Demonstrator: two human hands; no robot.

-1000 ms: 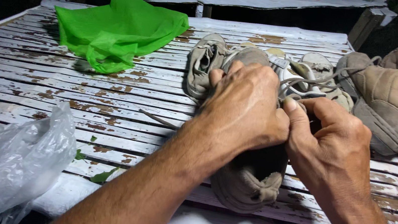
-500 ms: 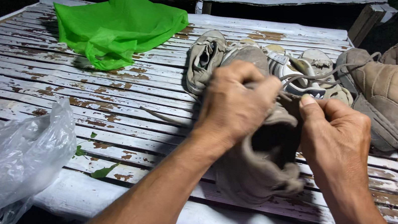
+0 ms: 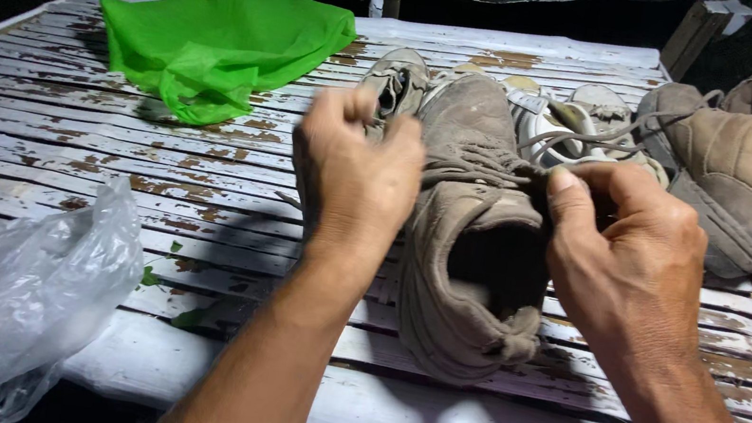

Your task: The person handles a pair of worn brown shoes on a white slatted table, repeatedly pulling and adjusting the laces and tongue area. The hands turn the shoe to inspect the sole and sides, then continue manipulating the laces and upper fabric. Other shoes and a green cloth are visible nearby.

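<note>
Dusty tan shoe [image 3: 471, 252], bright green bag [image 3: 221, 35], peeling white table [image 3: 50, 143].

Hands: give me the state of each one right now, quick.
Left hand: closed, fingers pinched together beside the brown shoe; what it grips cannot be told.
Right hand: closed on the shoe's collar.

weathered slatted table [image 3: 67, 154], green cloth [image 3: 215, 39], clear bag [image 3: 3, 290], worn shoes [image 3: 745, 161]
</note>
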